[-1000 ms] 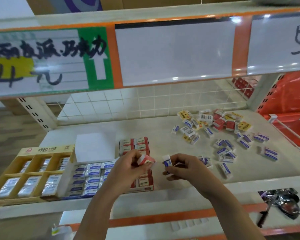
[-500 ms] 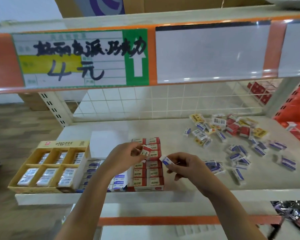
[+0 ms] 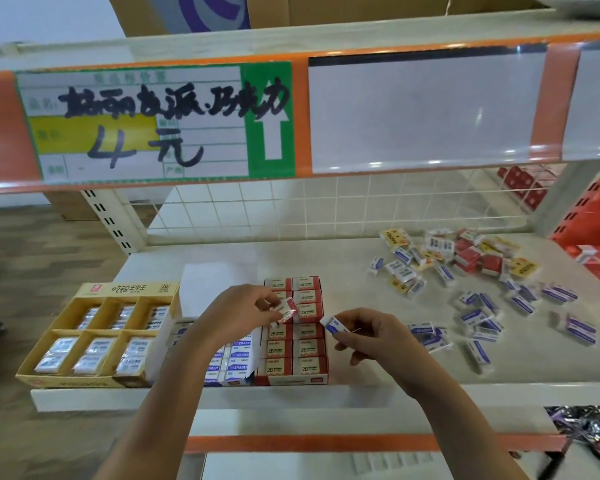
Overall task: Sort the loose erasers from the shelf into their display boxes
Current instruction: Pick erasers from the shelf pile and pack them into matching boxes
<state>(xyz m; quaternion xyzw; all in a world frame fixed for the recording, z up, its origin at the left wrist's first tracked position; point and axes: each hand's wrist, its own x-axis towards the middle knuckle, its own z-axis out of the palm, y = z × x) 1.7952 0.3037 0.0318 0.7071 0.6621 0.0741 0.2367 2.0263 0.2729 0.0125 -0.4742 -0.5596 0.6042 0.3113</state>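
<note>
My left hand (image 3: 236, 315) pinches a red-and-white eraser (image 3: 287, 308) just above the red display box (image 3: 296, 329), which is filled with rows of red erasers. Beside it, my right hand (image 3: 373, 336) pinches a blue-and-white eraser (image 3: 334, 324) at the red box's right edge. A blue-and-white display box (image 3: 229, 363) sits left of the red one, partly hidden by my left forearm. At the far left stands a yellow display box (image 3: 94, 336) with wrapped erasers. Several loose erasers (image 3: 465, 282) in blue, red and yellow lie scattered on the right of the shelf.
The white shelf (image 3: 343, 271) has a wire grid back (image 3: 291, 213). The shelf above carries a price strip (image 3: 146, 123) low over the work area. A red rack (image 3: 589, 220) stands at the right. A dark shiny bag (image 3: 589, 431) lies below right.
The view has shifted left and slightly closer. My left hand has lifted the red eraser a little toward the middle rows of the red box. My right hand still holds the blue eraser.
</note>
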